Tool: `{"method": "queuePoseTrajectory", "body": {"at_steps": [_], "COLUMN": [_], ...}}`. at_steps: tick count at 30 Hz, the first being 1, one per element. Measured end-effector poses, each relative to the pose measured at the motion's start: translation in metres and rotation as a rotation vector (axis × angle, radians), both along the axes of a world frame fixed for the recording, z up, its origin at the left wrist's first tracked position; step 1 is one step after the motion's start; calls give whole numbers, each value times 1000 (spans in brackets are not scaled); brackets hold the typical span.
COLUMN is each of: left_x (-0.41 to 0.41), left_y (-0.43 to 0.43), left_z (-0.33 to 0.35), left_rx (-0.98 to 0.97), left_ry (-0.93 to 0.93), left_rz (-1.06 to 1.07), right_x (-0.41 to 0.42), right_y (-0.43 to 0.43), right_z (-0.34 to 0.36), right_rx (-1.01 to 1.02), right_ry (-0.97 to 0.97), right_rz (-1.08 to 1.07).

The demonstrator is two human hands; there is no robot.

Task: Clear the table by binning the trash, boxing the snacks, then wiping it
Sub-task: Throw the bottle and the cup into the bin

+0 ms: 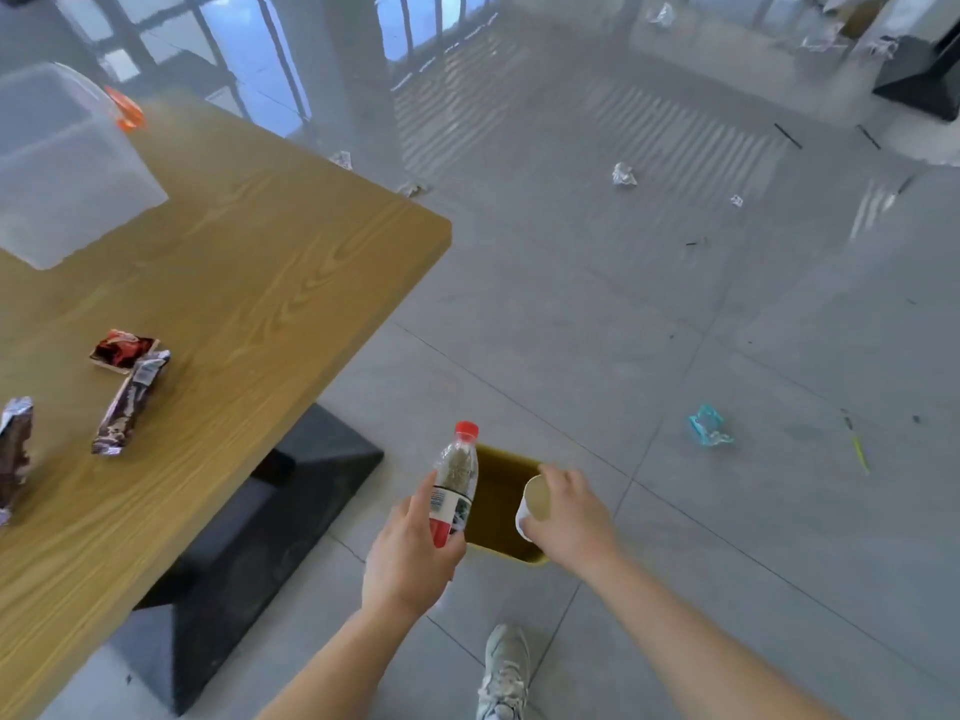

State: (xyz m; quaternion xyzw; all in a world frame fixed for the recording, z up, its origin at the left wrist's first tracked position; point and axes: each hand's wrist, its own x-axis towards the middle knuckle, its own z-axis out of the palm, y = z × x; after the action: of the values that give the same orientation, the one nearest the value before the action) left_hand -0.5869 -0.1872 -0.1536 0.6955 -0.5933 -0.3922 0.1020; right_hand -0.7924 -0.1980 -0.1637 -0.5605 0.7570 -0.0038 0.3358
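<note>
My left hand (410,558) grips a red-capped bottle (456,475) and my right hand (571,517) curls round a paper cup (535,504), both above the yellow bin (496,504) on the floor. To the left, snack packets (130,402) lie on the wooden table (260,304), with a clear box (67,168) beyond them.

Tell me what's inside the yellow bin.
Only bare inner walls show in the bin. The bottle in the left hand and the cup in the right hand hide its two sides.
</note>
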Motion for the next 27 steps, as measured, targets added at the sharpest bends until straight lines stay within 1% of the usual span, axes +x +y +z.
{"method": "queuePoseTrajectory", "body": {"at_steps": [6,9,13,19,24,27], "left_x": [-39,-48,-56,-67,-70,-75], "left_y": [-17,-28,-59,-85,-86,-88], "left_z": [-121,-182,-247,-310,-343,-351], "left_rx": [145,243,308,287,286,271], "left_ry": [-42,-120,-208,-304,-329,-312], "left_rz": [32,5,-51,-127,-137,-111], "right_x": [-15,-17,-17,-15,-15,-19], "right_y": [-12,-15,-22,-38,-38,-34], "right_z": [-120,-178,-245,-317,-349,-359], "right_rx": [55,117,165,126,119,120], "right_ry": [-27,-45,-39,14,24,15], "right_rz": [-94,-158,-155,-54,-34,-35]}}
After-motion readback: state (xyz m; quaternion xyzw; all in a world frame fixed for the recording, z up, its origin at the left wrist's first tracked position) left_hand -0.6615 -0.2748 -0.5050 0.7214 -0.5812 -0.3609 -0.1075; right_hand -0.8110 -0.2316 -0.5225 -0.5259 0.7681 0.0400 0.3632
